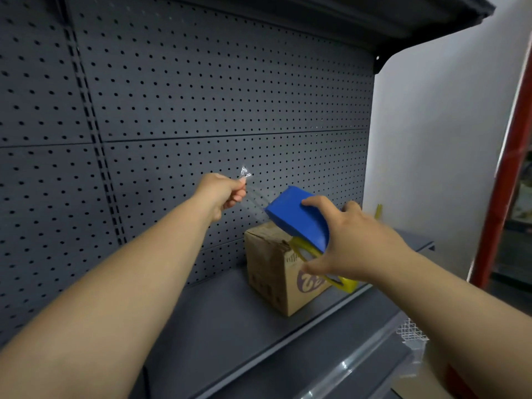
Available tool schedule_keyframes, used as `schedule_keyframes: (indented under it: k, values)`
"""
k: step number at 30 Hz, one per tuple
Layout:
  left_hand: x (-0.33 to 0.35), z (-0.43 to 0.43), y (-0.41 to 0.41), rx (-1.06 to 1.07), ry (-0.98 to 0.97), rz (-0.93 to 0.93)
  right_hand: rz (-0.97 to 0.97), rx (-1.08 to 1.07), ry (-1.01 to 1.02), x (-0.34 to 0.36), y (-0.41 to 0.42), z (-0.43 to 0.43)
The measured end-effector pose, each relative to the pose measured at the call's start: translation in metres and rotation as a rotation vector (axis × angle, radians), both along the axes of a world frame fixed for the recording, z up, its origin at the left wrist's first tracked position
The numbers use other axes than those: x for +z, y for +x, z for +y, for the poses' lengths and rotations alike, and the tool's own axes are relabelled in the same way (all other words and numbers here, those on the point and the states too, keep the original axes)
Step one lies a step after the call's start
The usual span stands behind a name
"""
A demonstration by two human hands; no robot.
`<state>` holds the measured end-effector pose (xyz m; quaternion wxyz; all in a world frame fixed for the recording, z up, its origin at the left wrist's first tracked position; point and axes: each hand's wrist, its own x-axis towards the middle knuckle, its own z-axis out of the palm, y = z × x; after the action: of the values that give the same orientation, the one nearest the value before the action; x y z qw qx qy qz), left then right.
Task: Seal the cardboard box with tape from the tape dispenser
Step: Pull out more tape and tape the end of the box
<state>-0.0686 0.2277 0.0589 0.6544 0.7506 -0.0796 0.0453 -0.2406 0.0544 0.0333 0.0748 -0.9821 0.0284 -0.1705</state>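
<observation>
A small brown cardboard box (273,272) with a purple logo stands on the grey shelf (218,318), close to the pegboard back. Above it my right hand (354,240) grips a tape dispenser (296,217) with a blue body and a yellow frame, held tilted in the air over the box's top. My left hand (227,191) is up and to the left, fingers pinched on the crumpled end of the clear tape (245,172). A stretch of transparent tape runs from that pinch down to the dispenser. The box's top is mostly hidden behind the dispenser.
A dark perforated pegboard (201,96) backs the shelf, with another shelf (417,21) overhead. A white wall (431,154) and a red upright post (506,180) stand at the right. A lower shelf edge with a white mesh piece (410,331) lies at bottom right.
</observation>
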Motion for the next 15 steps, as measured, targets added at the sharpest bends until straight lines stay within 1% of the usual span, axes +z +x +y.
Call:
schedule_keyframes:
  k: [6,8,10,12,15]
  values:
    - [-0.023,0.013,0.031,-0.047,0.004,0.115,-0.005,-0.033,-0.078,-0.005,0.009,0.016]
    - [-0.029,0.014,0.039,-0.045,-0.039,0.130,0.023,-0.044,-0.058,-0.006,0.010,0.015]
    - [-0.036,0.020,0.050,0.001,-0.078,0.127,0.056,-0.047,-0.011,-0.009,0.008,0.011]
    - [-0.046,0.026,0.063,0.012,-0.059,0.130,0.070,-0.042,0.005,-0.013,0.004,0.009]
    - [-0.066,0.022,0.080,-0.006,0.020,0.142,0.100,-0.049,-0.020,-0.017,0.005,0.012]
